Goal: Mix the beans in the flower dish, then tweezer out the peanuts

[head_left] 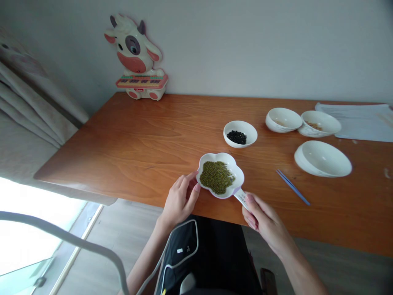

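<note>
A white flower-shaped dish with a handle (238, 174) is held near the table's front edge. Green mung beans (215, 177) lie in it, mostly to its left side. My right hand (260, 217) is closed around the short white handle. At the dish's left rim, the thumb and fingertips of my left hand (181, 198) hold its edge; the other fingers are bent. Just behind the dish stands a white bowl (250, 133) with black beans (236, 137) in it.
Blue chopsticks (293, 187) lie right of the dish. Farther right stand a large white bowl (322, 159), another bowl (283, 119), and one (330, 123) with brownish bits. A pale sheet (359, 119) lies behind. A cow toy keyboard (141, 82) stands at the back left.
</note>
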A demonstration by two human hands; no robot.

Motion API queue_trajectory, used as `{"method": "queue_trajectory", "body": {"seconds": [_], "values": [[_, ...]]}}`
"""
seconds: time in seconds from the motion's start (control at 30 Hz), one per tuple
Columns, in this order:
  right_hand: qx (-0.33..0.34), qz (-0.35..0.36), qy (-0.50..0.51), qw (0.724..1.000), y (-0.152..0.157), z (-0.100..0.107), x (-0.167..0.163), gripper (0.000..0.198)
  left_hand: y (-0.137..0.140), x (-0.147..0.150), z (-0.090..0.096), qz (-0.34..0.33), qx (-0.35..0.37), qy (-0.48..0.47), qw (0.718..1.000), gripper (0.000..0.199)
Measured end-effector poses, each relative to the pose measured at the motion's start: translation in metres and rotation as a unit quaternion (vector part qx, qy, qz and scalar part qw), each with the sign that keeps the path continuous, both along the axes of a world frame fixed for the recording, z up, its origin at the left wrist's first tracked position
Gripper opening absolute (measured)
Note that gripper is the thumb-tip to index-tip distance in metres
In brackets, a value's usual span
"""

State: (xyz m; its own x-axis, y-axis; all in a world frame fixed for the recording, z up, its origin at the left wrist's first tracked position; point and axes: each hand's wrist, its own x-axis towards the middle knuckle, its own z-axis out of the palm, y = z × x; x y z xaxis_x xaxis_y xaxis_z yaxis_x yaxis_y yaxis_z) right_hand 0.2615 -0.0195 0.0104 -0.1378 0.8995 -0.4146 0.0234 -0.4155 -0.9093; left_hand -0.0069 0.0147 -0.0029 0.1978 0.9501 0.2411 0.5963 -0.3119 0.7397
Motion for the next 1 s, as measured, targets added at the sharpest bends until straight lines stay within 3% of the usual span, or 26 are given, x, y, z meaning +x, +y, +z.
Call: {"method": "queue_trajectory", "body": {"seconds": [0.1,0.27,0.5,0.63,0.73,0.9,1.0], "values": [[-0.050,0.033,0.013,0.998,0.006,-0.001,0.007,0.059,0.000,0.001,0.000,-0.001,0.013,0.015,1.000,0.040],[-0.057,0.048,-0.038,0.996,0.010,-0.002,0.011,0.059,0.001,0.002,0.000,-0.006,0.029,0.031,0.999,0.041],[0.036,0.041,-0.179,0.982,0.008,0.012,0.015,0.065,0.002,0.001,-0.002,-0.012,0.051,0.046,0.998,0.028],[0.145,-0.014,-0.309,0.940,0.032,0.033,0.050,0.058,0.003,0.001,-0.004,-0.023,0.079,0.044,0.996,0.027],[0.223,-0.130,-0.432,0.864,0.071,0.048,0.095,0.048,0.003,0.001,-0.002,-0.037,0.094,0.046,0.994,0.022],[0.202,-0.254,-0.510,0.797,0.156,0.056,0.181,0.026,0.002,0.000,0.002,-0.065,0.091,0.037,0.993,0.017],[0.175,-0.284,-0.517,0.788,0.195,0.050,0.223,0.039,0.001,0.000,0.002,-0.075,0.085,0.031,0.993,0.019]]}}
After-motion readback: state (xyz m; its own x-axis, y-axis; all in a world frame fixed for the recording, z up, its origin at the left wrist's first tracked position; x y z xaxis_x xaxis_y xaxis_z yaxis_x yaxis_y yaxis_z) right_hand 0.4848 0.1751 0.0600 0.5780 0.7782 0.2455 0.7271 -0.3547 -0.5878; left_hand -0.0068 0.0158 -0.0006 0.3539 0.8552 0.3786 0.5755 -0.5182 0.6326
